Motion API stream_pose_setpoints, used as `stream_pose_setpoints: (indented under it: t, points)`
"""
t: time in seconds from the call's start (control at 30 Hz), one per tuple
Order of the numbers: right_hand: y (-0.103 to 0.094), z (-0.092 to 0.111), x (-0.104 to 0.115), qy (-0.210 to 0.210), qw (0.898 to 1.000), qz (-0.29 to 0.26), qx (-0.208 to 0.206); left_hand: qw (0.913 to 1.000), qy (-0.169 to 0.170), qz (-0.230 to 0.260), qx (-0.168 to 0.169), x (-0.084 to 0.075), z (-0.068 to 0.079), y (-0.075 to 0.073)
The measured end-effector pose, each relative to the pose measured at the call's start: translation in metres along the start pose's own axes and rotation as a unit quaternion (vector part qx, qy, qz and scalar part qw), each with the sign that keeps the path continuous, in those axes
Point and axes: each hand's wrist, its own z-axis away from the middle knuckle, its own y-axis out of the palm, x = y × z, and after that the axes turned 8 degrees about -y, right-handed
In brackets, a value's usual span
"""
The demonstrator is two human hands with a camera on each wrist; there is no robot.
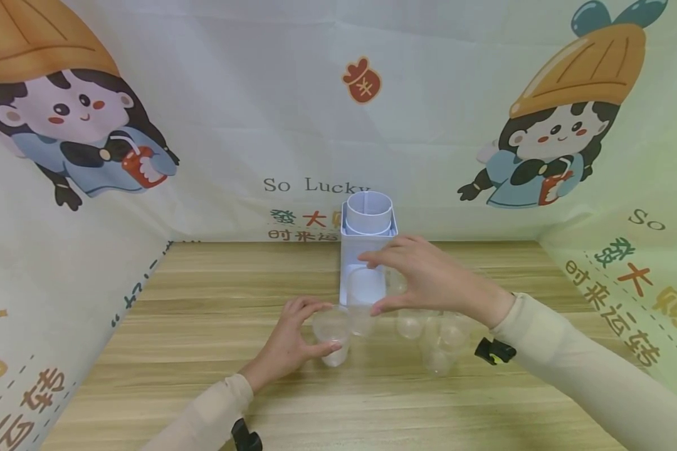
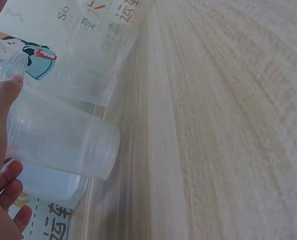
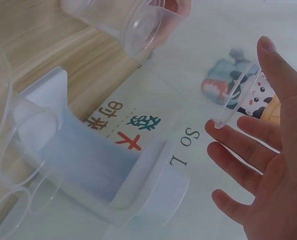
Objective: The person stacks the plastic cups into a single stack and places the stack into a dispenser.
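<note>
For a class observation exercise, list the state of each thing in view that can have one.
Left hand: gripping left cup.
Right hand: thumb and fingers spread; grip unclear.
Left cup: roughly upright, held.
Middle cup: wide end up; whether held unclear.
Cups on the right: standing on the table; number unclear.
White holder: upright; tube on top open.

- A curtained-off tabletop booth; the wider room cannot be told.
- Printed cloth (image 1: pixel 231 94) with cartoon figures (image 1: pixel 555 150) encloses three sides.
- Wood-grain table (image 1: pixel 214 282) between.
</note>
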Motion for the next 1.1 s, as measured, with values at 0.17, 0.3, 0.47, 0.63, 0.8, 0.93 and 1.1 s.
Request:
stream_pose_setpoints:
  t: [0.17,0.3,0.47,0.63,0.8,0.93,1.1]
  points:
    - [0.002,-0.005,0.002,0.0,1.0,0.004,-0.001,1.0,0.002,-0.003,-0.002,0.0,0.0,0.0]
    - [0.003,-0.008,0.004,-0.001,1.0,0.01,-0.005,1.0,0.005,-0.007,-0.003,0.001,0.0,0.0]
    - [0.005,-0.014,0.006,-0.004,1.0,0.014,-0.007,0.9998,0.015,-0.009,-0.009,0.002,0.0,0.0]
    - [0.01,-0.018,0.007,-0.013,1.0,0.013,-0.008,0.9995,0.022,-0.014,-0.016,0.003,0.0,0.0]
    - [0.016,-0.022,0.008,-0.026,0.999,0.024,-0.008,0.9995,0.021,-0.017,-0.018,0.004,-0.001,0.001]
    - [0.02,-0.024,0.009,-0.032,0.999,0.033,-0.012,0.9996,0.018,-0.016,-0.017,0.004,-0.001,0.0]
    - [0.022,-0.028,0.01,-0.039,0.998,0.038,-0.019,0.9997,0.018,-0.012,-0.014,0.003,-0.002,0.0]
